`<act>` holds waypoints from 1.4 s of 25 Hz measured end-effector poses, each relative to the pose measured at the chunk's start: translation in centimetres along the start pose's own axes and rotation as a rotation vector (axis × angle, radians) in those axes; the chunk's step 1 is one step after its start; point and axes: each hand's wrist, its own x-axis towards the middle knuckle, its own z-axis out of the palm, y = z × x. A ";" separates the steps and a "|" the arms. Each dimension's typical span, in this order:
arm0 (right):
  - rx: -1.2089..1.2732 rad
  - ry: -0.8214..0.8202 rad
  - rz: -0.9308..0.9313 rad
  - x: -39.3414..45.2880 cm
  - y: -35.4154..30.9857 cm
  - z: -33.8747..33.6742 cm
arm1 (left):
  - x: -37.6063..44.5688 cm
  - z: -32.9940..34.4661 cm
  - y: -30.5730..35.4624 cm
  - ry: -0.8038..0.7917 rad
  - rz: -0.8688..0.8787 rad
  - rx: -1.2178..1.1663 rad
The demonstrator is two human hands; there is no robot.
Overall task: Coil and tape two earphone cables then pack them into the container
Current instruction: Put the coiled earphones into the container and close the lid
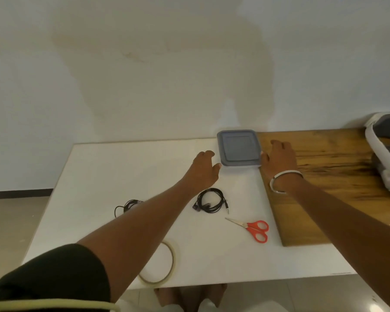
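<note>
A square container with a grey lid (239, 147) sits at the far edge of the white table. My left hand (204, 168) is spread at its left side, thumb near the front left corner. On the container's right side lies my right hand (279, 157), fingers relaxed, thumb touching the edge. One coiled black earphone cable (209, 200) lies on the table between my forearms. A second black earphone cable (127, 206) is partly hidden behind my left forearm. A roll of clear tape (167, 266) lies near the front edge, half covered by my left arm.
Red-handled scissors (253, 229) lie to the right of the nearer cable. A wooden board (324, 188) covers the table's right part. A white and grey headset (385, 149) rests at the far right. A white wall stands right behind the table.
</note>
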 end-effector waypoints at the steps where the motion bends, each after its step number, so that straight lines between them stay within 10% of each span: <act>1: 0.066 -0.053 0.065 0.4 0.6 0.0 | 0.6 0.5 0.4 -0.016 -0.028 -0.024; 18: 0.459 -0.171 0.153 0.4 -0.9 2.9 | 2.5 1.8 -0.9 0.110 -0.341 -0.406; 35: 0.324 -0.320 0.021 -8.6 -11.7 5.5 | -8.6 -5.8 -9.3 0.205 -0.486 -0.379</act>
